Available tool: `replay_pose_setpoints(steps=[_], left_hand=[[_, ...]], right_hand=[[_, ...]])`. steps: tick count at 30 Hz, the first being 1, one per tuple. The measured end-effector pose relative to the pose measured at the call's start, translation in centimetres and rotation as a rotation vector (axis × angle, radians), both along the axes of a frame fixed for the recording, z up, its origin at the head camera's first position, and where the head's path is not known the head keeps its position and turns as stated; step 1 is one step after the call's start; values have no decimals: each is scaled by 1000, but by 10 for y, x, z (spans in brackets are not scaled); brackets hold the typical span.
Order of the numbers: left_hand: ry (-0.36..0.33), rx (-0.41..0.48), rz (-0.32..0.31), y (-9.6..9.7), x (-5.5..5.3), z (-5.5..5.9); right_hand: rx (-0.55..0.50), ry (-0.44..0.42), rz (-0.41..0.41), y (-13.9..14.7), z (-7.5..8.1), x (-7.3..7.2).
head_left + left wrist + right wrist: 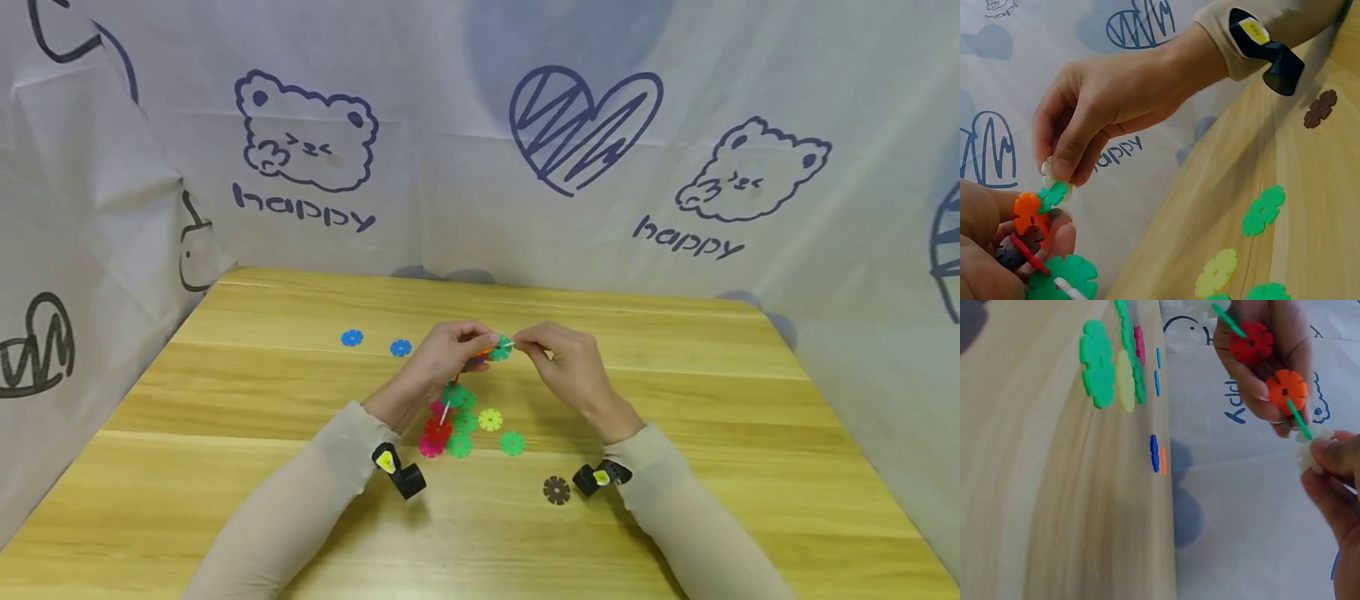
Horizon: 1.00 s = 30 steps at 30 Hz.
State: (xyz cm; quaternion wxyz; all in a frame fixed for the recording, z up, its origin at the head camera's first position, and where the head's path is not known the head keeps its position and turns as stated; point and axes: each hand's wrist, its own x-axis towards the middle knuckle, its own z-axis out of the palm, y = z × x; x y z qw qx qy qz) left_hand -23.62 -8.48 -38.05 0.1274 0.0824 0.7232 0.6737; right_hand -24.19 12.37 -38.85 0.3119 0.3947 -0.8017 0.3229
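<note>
My left hand (450, 350) holds a chain of interlocking snowflake discs above the table. Its orange disc (1286, 391) sits at the fingertips, with a red disc (1252, 344) and a dark disc (1017, 249) close by in the chain. A green disc (1054, 196) slots into the orange one. My right hand (566, 362) pinches a white disc (1305, 451) between thumb and fingers, at the outer edge of that green disc. Below the left hand, another green disc (1075, 275) and a white one hang from the chain; the palm hides part of it.
On the wooden table (675, 500) lie loose discs: two blue discs (401, 347) at the back left, a yellow disc (491, 419), several green and pink ones near the middle, and a brown disc (557, 490) by the right wrist. White cloth (465, 167) with drawings hangs behind.
</note>
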Motion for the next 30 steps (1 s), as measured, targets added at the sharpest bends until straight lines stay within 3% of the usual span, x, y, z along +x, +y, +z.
replay_pose_setpoints(steps=[3, 9, 20, 24, 30], left_hand=[[3, -15, 3, -1, 0, 0], [-13, 33, 24, -2, -1, 2], [-44, 39, -14, -7, -6, 0], [-54, 79, -43, -9, -8, 0], [-86, 135, -52, -10, -8, 1]], right_hand=[[41, -108, -37, 1, 3, 0], [16, -331, -59, 12, 8, 2], [345, -604, 245, 18, 4, 9], [471, -683, 298, 18, -1, 11], [587, -701, 302, 16, -13, 17]])
